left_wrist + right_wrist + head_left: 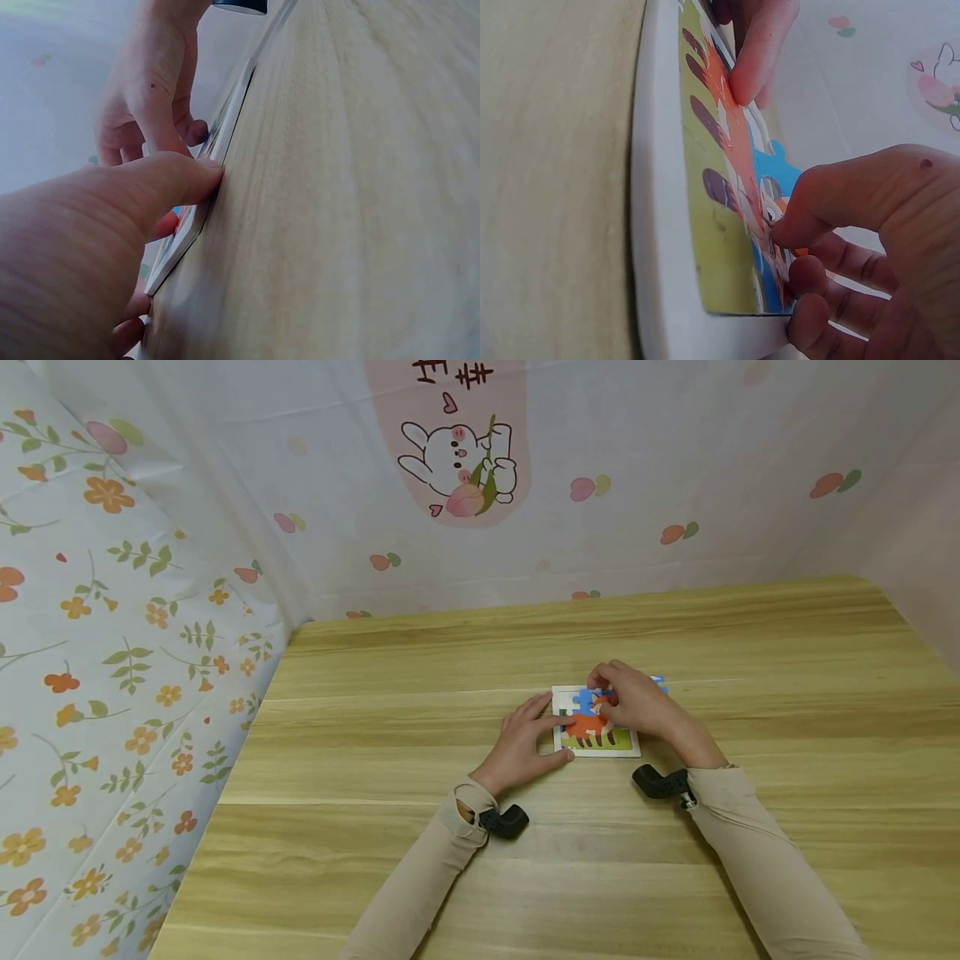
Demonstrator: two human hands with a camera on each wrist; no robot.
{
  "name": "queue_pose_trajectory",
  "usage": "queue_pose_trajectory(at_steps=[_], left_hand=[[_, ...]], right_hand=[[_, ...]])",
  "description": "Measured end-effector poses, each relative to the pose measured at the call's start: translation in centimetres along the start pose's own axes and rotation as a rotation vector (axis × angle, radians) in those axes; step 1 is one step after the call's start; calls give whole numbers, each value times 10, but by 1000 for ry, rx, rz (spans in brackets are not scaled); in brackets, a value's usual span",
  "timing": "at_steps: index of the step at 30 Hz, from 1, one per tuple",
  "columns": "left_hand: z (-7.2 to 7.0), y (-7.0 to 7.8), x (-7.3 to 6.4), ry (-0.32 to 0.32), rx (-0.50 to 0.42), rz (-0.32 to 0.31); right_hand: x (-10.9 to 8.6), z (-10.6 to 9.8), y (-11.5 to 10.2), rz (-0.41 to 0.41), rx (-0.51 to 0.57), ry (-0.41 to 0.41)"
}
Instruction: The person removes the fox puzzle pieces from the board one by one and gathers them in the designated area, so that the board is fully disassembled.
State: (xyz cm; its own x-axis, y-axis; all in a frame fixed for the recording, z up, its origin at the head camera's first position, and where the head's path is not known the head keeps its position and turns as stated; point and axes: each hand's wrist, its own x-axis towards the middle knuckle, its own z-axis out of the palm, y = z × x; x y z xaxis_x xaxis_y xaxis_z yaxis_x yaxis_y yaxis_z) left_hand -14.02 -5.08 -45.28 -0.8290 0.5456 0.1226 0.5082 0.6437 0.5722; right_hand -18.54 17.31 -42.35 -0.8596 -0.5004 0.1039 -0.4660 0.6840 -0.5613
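A jigsaw puzzle [617,740] with an orange fox on green grass lies in a white-rimmed tray on the table. My left hand [525,745] steadies it from the left: the thumb [196,180] presses the near rim, and a finger lies on the fox's body. Over the upper right part, my right hand [639,700] pinches a puzzle piece [772,212] with the fox's face, thumb on its printed side. That hand's fingertips partly hide the piece, so whether it sits flush cannot be told. White backing shows at the tray's upper left, beside a blue piece [778,166].
Blue puzzle pieces [659,683] show just beyond my right hand, partly covered by it. Each wrist wears a black camera [504,822]. The wooden table [360,735] ends at a printed white cloth [615,543] behind and a flowered one [142,693] at left.
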Motion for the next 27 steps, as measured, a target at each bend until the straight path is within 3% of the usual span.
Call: queue_pose_trajectory(at_steps=[27], left_hand=[[-1,0,0,-5,11,1]], right_hand=[[2,6,3,18,-12,13]])
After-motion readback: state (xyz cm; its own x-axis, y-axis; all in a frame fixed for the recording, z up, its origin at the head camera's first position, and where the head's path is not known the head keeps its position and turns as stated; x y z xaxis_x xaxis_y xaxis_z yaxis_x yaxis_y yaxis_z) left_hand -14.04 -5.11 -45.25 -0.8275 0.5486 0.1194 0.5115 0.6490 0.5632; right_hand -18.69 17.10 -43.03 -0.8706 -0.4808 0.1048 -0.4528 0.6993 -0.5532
